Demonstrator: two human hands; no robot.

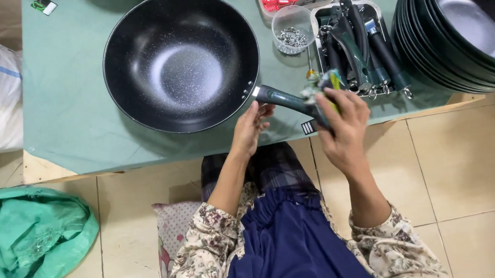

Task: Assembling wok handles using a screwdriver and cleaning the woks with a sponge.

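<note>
Looking down, I see the wok's handle [288, 100] running from the pan [181, 60] rightward toward me; my right hand [345, 125] grips its end with a small tool, my left hand [250, 127] pinches beneath, nearer the pan.

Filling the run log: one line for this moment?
left hand: on pan handle | right hand: gripping handle end with tool | wok: on table

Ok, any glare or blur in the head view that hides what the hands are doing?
Head view: soft glare in the wok bowl and on the stacked pans; right hand and the small tool at the handle are motion-blurred; left hand fairly sharp; edges bow slightly.
</note>
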